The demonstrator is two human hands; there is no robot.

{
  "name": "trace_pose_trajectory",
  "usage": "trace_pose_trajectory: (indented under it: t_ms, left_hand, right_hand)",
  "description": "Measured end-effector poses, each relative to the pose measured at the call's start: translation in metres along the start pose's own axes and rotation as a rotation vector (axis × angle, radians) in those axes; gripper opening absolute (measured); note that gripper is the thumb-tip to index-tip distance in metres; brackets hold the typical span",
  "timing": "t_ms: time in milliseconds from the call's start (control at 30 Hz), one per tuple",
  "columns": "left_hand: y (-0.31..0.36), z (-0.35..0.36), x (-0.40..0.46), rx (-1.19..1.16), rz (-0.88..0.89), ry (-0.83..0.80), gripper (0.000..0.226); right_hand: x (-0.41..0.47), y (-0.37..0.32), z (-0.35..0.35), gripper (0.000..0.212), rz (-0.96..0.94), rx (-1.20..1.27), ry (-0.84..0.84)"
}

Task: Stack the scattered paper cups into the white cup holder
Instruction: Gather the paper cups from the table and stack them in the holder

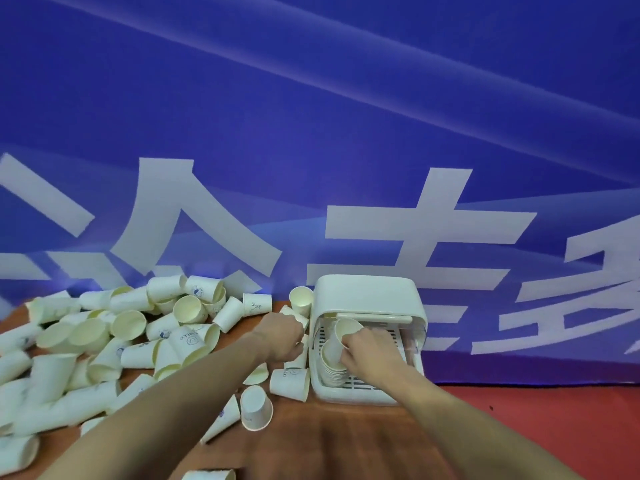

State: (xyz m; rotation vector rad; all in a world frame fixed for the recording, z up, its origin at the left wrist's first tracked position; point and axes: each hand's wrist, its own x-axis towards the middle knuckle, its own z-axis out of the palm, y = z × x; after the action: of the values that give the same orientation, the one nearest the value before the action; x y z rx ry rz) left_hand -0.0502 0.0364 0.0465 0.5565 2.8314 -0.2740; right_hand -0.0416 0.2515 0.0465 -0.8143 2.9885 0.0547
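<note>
A: What has the right hand (pixel 363 348) got?

B: Its grip is pinched on the rim of a paper cup (pixel 341 337), mouth tilted up and toward us, base sinking into the nested stack (pixel 334 367) inside the white cup holder (pixel 367 296).

A: And the left hand (pixel 282 336)?

B: Fingers curled down among the cups just left of the holder. It seems to be closing on one, but the fingers hide what, so I cannot tell whether that grip holds anything.

A: Where is the rest?

B: A big loose pile (pixel 114 341) sprawls over the left of the wooden counter (pixel 346 441), many cups on their sides, with a few strays near the holder's left wall. I'd say most of the job is left.

A: What could go wrong?

B: The held cup sits tilted against the stack. Pushed down crooked, it may jam or crease a rim, or tip the leaning stack. The left forearm also crosses close above loose cups, and a careless sweep might roll some off the near edge.
</note>
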Motion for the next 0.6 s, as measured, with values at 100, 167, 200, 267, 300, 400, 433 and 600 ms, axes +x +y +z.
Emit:
trace_pose_trajectory:
  t_ms: [100,167,200,267,300,400,433,600]
  left_hand:
    - [-0.009,0.016,-0.011,-0.024,-0.017,-0.033,0.032]
    - [-0.012,0.026,-0.016,-0.041,-0.027,-0.039,0.030]
    - [-0.013,0.030,-0.019,-0.049,-0.034,-0.047,0.029]
    - [-0.014,0.039,-0.024,-0.078,-0.047,-0.076,0.028]
    - [-0.014,0.043,-0.025,-0.094,-0.048,-0.090,0.028]
    - [-0.018,0.057,-0.031,-0.112,-0.049,-0.110,0.032]
    - [-0.020,0.060,-0.032,-0.106,-0.052,-0.116,0.033]
    - [-0.032,0.061,-0.034,-0.093,-0.087,-0.126,0.034]
  right_hand:
    - [0.003,-0.008,0.012,0.023,-0.030,-0.093,-0.087]
    - [0.004,-0.012,0.020,0.024,-0.055,-0.140,-0.124]
    - [0.005,-0.014,0.024,0.024,-0.063,-0.159,-0.139]
    - [0.006,-0.019,0.031,0.023,-0.062,-0.180,-0.179]
    - [0.006,-0.022,0.034,0.023,-0.055,-0.185,-0.199]
    - [0.010,-0.031,0.041,0.022,-0.038,-0.206,-0.259]
    - [0.011,-0.033,0.043,0.022,-0.033,-0.213,-0.276]
    - [0.016,-0.035,0.040,0.023,-0.001,-0.207,-0.304]
